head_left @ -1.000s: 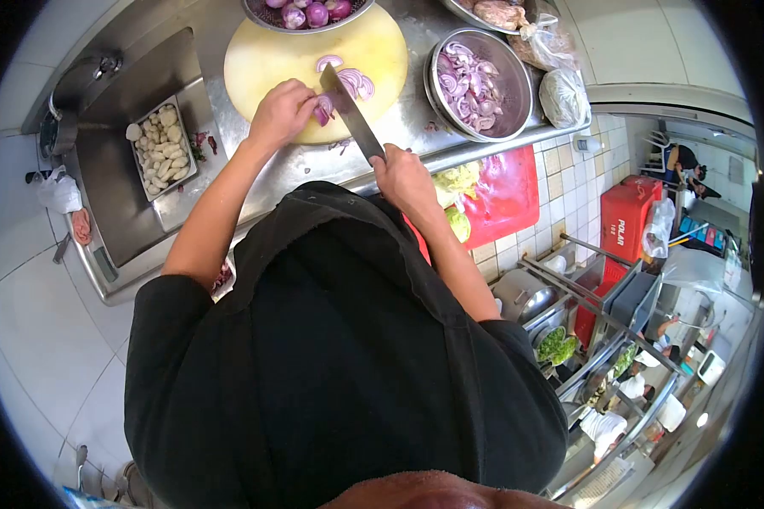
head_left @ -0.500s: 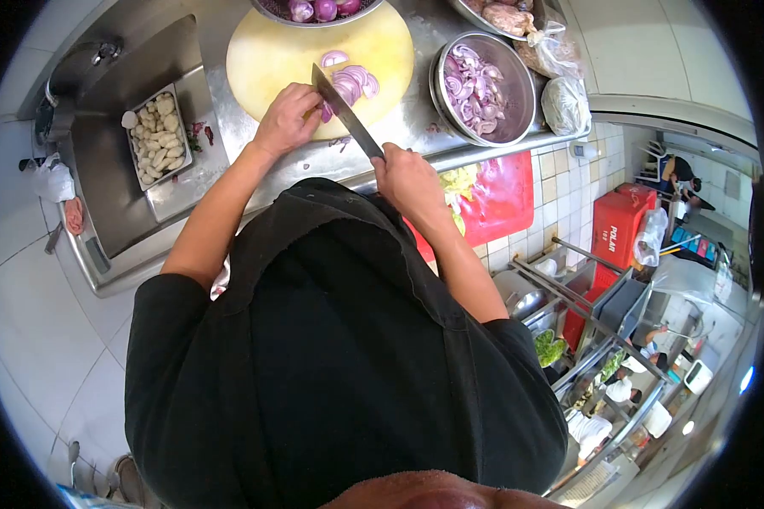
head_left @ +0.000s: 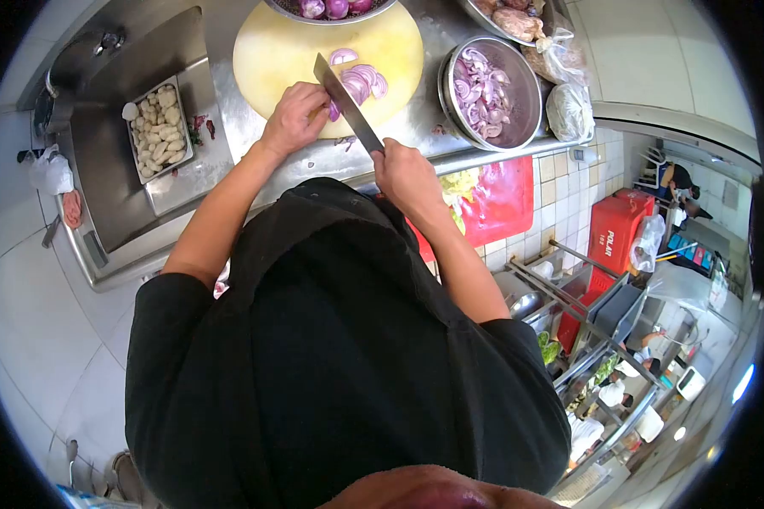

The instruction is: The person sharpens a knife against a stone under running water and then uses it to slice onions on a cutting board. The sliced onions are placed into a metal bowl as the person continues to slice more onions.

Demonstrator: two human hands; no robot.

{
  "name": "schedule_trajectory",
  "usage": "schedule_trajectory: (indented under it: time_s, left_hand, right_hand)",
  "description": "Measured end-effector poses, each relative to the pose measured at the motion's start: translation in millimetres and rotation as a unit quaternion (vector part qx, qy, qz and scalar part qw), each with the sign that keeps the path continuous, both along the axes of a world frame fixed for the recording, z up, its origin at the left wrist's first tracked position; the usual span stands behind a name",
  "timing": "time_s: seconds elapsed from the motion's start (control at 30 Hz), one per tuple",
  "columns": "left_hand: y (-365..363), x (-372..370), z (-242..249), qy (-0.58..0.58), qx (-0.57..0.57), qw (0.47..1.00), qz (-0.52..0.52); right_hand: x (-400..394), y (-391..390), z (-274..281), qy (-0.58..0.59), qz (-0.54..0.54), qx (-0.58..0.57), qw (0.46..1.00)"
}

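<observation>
My right hand [head_left: 406,176] is wrapped round the handle of a large kitchen knife [head_left: 349,105], whose blade points up and left over the board. On the round yellowish cutting board [head_left: 272,51] lie purple onion slices [head_left: 363,82], right beside the blade. My left hand [head_left: 296,117] has its fingers curled on a piece of onion [head_left: 334,111] at the blade's left side; most of that piece is hidden. At the board's far edge stands a colander [head_left: 355,17] with whole peeled purple onions [head_left: 336,8].
A metal bowl [head_left: 535,114] of sliced onion stands right of the board, by plastic bags [head_left: 570,111]. Left is a sink [head_left: 102,187] with a tray of pale root pieces [head_left: 159,131]. A red board [head_left: 505,199] with leaves sits below the counter edge. Co-workers are far right.
The view has shifted slightly, so the counter things sit a little further right. Both hands and the knife stay in nearly the same place at the onion.
</observation>
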State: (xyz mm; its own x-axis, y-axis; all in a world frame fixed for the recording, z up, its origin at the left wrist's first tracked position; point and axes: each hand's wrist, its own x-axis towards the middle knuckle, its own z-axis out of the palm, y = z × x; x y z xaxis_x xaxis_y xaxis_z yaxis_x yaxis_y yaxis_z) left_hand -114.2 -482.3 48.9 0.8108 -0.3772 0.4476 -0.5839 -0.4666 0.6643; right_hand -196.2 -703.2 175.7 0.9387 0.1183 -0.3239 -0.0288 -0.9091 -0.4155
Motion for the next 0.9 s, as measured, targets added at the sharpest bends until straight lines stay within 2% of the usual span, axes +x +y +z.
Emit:
schedule_trajectory:
  time_s: [0.1, 0.3, 0.43, 0.7, 0.77, 0.9]
  left_hand:
    - [0, -2, 0, 0.007, 0.005, 1.0, -0.002]
    - [0, 0, -2, -0.004, -0.011, 1.0, 0.008]
    - [1, -3, -3, 0.011, -0.013, 1.0, 0.015]
    - [2, -5, -3, 0.006, -0.023, 1.0, 0.021]
    - [1, -4, -3, 0.007, -0.023, 1.0, 0.019]
    - [1, -5, -8, -0.002, -0.037, 0.999, 0.029]
  right_hand:
    - [7, 6, -34, -0.003, 0.017, -0.01, 1.0]
    - [2, 3, 1, 0.006, 0.006, -0.011, 1.0]
    - [9, 9, -27, 0.015, 0.006, -0.011, 1.0]
    - [-1, 3, 4, 0.014, 0.013, -0.011, 1.0]
    - [3, 6, -30, 0.011, 0.022, -0.008, 1.0]
    - [15, 10, -33, 0.002, 0.024, 0.007, 1.0]
